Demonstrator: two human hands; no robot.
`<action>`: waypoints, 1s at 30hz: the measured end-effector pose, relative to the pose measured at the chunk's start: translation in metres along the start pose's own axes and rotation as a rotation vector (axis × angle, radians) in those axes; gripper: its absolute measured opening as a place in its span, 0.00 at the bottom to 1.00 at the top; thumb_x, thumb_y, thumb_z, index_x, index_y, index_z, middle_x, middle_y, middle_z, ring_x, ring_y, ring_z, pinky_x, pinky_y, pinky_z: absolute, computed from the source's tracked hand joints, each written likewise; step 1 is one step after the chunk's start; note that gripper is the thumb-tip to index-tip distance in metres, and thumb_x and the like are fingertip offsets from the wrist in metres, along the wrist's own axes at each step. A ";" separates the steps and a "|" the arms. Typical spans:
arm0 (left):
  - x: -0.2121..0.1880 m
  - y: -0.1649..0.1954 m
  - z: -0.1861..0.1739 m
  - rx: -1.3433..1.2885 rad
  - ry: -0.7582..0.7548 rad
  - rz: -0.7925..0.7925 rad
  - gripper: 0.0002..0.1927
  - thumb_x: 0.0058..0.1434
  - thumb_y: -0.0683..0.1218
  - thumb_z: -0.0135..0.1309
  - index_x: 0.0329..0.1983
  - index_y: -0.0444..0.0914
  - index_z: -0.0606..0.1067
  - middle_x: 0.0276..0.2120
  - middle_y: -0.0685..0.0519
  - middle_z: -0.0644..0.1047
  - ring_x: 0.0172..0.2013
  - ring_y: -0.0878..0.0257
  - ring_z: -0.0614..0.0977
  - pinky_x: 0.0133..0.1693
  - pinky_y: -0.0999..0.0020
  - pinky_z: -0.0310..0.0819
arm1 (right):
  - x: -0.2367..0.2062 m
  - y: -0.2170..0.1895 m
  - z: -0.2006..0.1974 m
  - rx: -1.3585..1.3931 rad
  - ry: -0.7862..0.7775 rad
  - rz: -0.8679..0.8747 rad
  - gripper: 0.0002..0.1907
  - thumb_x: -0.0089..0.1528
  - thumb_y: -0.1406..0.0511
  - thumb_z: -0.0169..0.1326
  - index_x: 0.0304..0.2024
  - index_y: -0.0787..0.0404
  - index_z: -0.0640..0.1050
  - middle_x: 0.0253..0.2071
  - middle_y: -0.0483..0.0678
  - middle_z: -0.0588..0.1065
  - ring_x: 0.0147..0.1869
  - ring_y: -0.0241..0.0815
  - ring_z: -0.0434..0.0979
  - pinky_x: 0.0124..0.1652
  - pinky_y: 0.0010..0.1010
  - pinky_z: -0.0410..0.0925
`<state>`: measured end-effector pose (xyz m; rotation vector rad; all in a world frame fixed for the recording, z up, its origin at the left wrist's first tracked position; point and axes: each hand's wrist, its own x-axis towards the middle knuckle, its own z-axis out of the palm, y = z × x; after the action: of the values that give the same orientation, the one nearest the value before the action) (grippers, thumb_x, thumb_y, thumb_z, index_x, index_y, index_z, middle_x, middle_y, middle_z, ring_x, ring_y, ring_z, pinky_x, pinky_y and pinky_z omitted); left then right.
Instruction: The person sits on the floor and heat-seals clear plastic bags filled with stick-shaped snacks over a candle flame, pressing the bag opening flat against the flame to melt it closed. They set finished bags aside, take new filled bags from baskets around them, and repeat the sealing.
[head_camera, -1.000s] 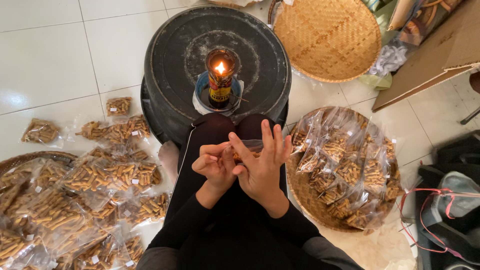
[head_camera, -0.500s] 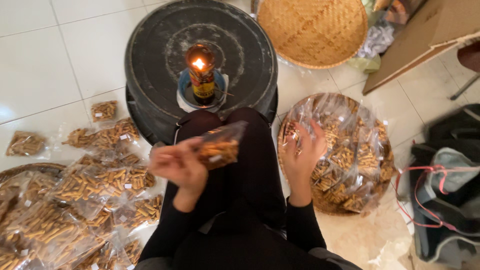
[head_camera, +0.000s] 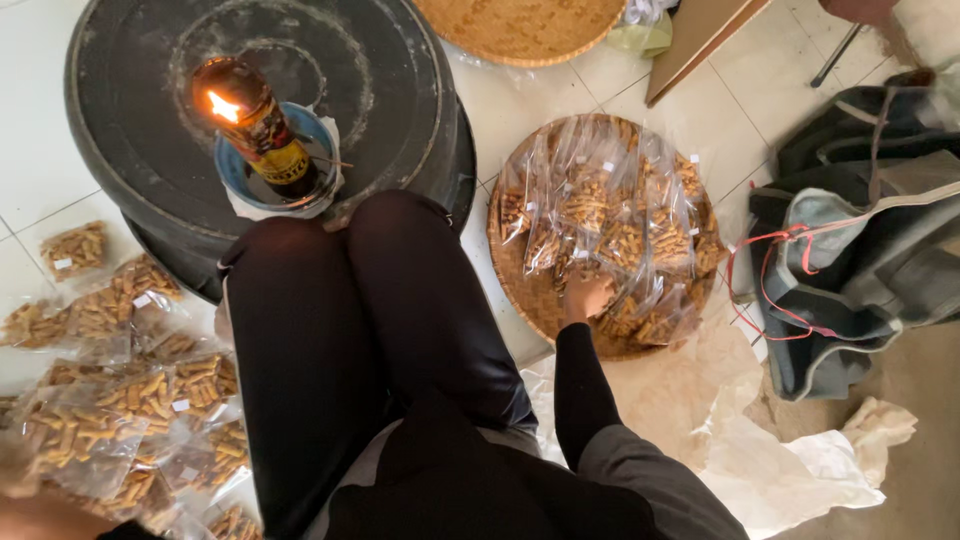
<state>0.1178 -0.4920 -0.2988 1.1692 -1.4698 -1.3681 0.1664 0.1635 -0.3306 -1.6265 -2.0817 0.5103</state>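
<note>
From the head view, the right hand (head_camera: 585, 297) reaches into the woven tray (head_camera: 520, 290), fingers closing on an unsealed snack bag (head_camera: 590, 255). The left hand's grip cannot be told, hidden low by the sealed bags (head_camera: 110, 410), already many; a trayful remains.

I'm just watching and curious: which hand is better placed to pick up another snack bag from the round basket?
Probably the right hand: it already rests among the clear snack bags in the woven tray. The left hand is low at the opposite side.
</note>
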 end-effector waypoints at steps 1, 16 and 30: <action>-0.008 -0.005 0.002 0.039 0.018 -0.050 0.05 0.76 0.38 0.49 0.52 0.33 0.69 0.59 0.45 0.75 0.43 0.60 0.79 0.41 0.66 0.69 | 0.000 0.000 0.000 -0.036 0.019 0.114 0.33 0.52 0.53 0.69 0.52 0.63 0.72 0.51 0.61 0.71 0.55 0.61 0.71 0.51 0.51 0.66; -0.024 -0.001 0.007 0.142 0.083 -0.228 0.16 0.70 0.37 0.48 0.61 0.35 0.67 0.61 0.47 0.71 0.55 0.58 0.75 0.55 0.60 0.72 | 0.012 -0.086 0.045 0.266 -0.309 -0.191 0.17 0.53 0.57 0.69 0.36 0.62 0.83 0.34 0.56 0.82 0.38 0.49 0.83 0.39 0.41 0.73; -0.181 0.135 0.083 -0.326 -0.850 0.520 0.15 0.72 0.39 0.46 0.60 0.32 0.69 0.55 0.45 0.74 0.56 0.57 0.76 0.62 0.61 0.70 | -0.063 -0.087 -0.031 1.511 -0.540 -0.444 0.01 0.74 0.70 0.53 0.47 0.59 0.75 0.49 0.46 0.75 0.54 0.35 0.72 0.58 0.27 0.67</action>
<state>0.0707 -0.2973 -0.1664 -0.0665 -1.8298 -1.7042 0.1265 0.0822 -0.2649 -0.1346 -1.3984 1.8405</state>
